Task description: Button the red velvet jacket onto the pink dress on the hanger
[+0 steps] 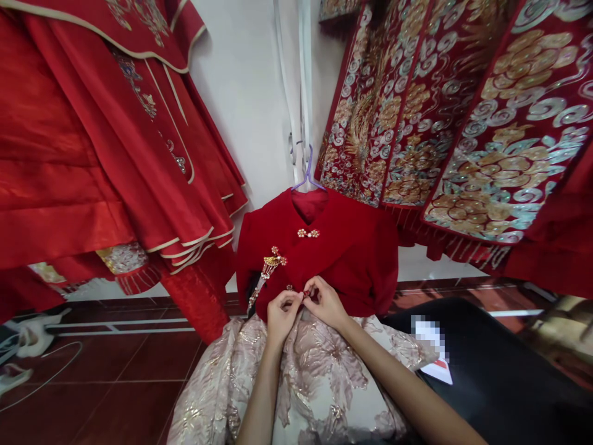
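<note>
A red long-sleeved jacket (345, 247) hangs on a purple hanger (309, 176), above a pale skirt with a raised floral pattern (324, 377). At the lower front of the jacket, my left hand (282, 315) and my right hand (328, 304) meet in pinches. Between their fingertips sits a small red fastener (306, 294), partly hidden by the fingers. Another beaded clasp (308, 233) is done up below the neckline. A gold ornament with beaded tassels (274, 259) is attached to the chest, left of centre. My forearms rest over the skirt.
Plain red garments with light piping (139, 142) hang at the left, and a heavily embroidered red garment (463, 123) at the right. A black seat (491, 364) holds a white card (435, 369). Light shoes (34, 337) and a white cable (55, 380) lie at the left.
</note>
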Demonstrator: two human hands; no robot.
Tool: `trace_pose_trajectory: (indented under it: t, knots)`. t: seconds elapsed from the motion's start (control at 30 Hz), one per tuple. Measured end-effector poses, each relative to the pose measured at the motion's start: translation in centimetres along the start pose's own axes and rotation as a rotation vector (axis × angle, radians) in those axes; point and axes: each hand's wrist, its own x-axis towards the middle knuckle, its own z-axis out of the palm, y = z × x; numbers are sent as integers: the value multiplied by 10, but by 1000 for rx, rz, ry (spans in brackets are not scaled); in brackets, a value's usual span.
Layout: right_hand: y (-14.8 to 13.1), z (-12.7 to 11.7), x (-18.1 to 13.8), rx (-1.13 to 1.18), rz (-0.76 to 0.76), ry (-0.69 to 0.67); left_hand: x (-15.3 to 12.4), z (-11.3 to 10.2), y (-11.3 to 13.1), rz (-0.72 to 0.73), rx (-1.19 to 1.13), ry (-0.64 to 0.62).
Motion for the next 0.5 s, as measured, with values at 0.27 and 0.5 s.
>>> trace_pose_trajectory:
  t: [0.27,0.5]
  knots:
    - [3,-1,-2,43,31,15,61,-1,21,-99,-468,252]
    - [3,-1,0,71,47,-5,76,2,31,-199,-599,275]
